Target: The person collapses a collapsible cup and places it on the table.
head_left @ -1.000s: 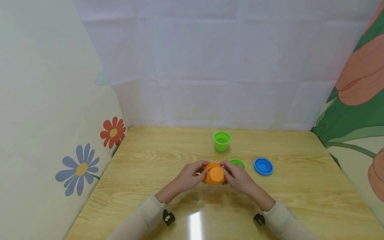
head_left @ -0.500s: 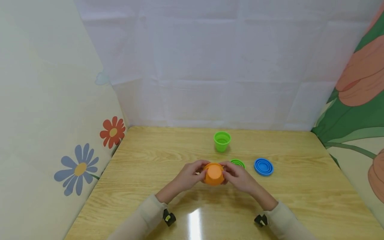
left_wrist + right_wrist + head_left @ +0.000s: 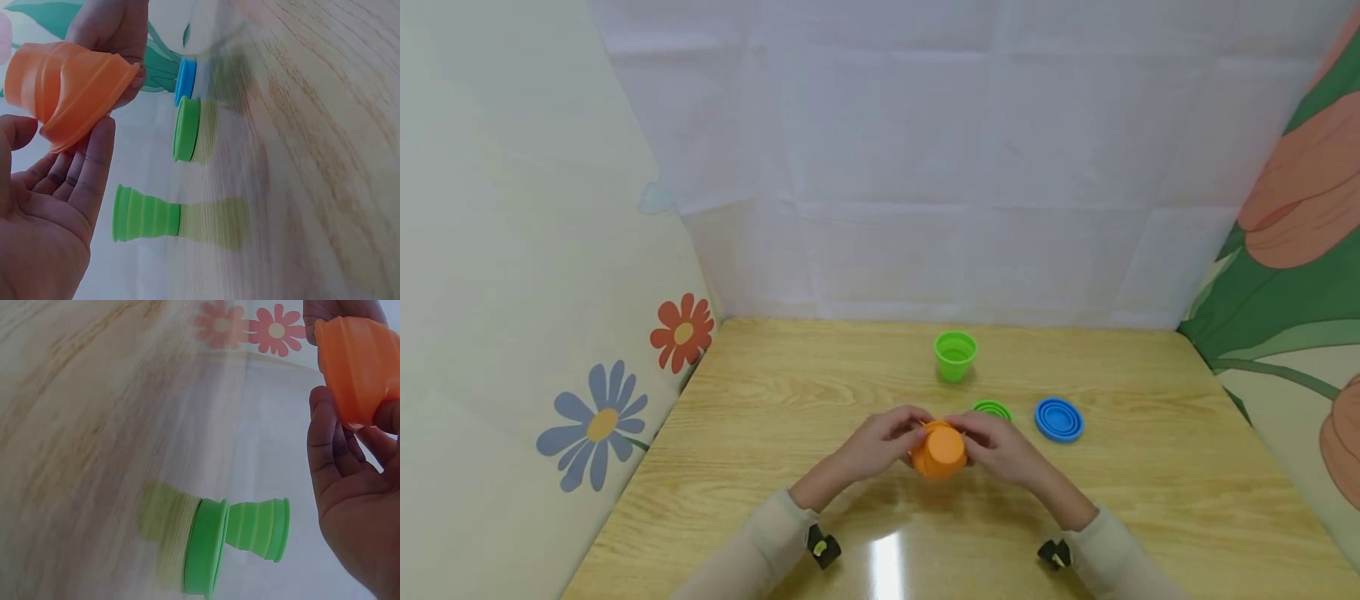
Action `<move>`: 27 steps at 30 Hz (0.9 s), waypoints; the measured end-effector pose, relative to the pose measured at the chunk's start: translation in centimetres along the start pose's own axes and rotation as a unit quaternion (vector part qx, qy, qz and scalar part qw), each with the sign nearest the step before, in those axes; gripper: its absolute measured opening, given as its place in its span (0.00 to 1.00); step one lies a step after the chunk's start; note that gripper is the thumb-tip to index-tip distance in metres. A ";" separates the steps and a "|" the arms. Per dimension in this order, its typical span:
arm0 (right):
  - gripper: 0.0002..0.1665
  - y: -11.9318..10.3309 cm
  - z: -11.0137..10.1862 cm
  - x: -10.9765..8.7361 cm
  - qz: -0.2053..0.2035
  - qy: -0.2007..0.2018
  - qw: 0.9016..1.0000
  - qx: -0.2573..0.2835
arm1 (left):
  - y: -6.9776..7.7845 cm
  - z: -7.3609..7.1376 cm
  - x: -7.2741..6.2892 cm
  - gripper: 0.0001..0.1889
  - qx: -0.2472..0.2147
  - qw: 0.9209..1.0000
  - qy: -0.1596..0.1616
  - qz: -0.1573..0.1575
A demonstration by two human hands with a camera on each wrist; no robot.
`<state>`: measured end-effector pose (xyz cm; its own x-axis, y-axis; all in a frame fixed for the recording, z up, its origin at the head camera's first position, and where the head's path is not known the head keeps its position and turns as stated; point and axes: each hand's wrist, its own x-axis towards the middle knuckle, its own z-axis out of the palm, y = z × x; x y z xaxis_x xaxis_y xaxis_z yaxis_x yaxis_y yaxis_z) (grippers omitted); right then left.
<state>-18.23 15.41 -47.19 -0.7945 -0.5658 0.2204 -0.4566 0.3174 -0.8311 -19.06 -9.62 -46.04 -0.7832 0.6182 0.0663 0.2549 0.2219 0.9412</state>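
Both hands hold an orange collapsible cup (image 3: 943, 452) above the table, its small base turned toward the head camera. The left hand (image 3: 883, 443) grips one side of it, thumb near the base and fingers at the rim. The right hand (image 3: 998, 447) pinches the opposite side. In the left wrist view the orange cup (image 3: 75, 87) has a skewed, partly folded wall. Just beyond the hands lies a flattened green collapsible cup (image 3: 992, 409), partly hidden by the right hand. Farther back an expanded green cup (image 3: 955, 357) stands upright.
A flattened blue collapsible cup (image 3: 1059, 418) lies to the right of the hands on the wooden table (image 3: 775, 383). A white cloth (image 3: 880, 167) hangs behind the table's far edge. Flower-printed panels (image 3: 602, 250) stand at both sides.
The orange cup has shifted slightly down and right in the head view with both hands. Its base has tilted, and the cup's wall looks longer and more uneven. The other cups stay put.
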 end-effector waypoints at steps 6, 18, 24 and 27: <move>0.19 0.0 0.2 -0.1 -0.006 -0.012 1.000 -0.006 | -0.3 0.1 0.0 0.14 -0.004 1.000 -0.004 -0.022; 0.20 0.0 0.5 -0.2 0.096 0.018 0.992 0.076 | -0.3 0.3 -0.1 0.13 0.011 0.999 0.043 -0.006; 0.23 -0.2 0.0 -0.1 0.118 0.018 0.987 0.112 | -0.1 0.1 -0.1 0.14 0.000 0.998 0.057 -0.003; 0.21 -0.4 -0.1 -0.1 0.110 0.015 0.987 0.113 | 0.0 0.1 -0.1 0.14 -0.012 0.999 0.048 -0.004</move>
<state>-18.04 15.38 -46.84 -0.8780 -0.4775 0.0334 -0.1723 0.2501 -0.9528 -18.94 -9.57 -46.11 -0.8366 0.5406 0.0890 0.2355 0.2080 0.9494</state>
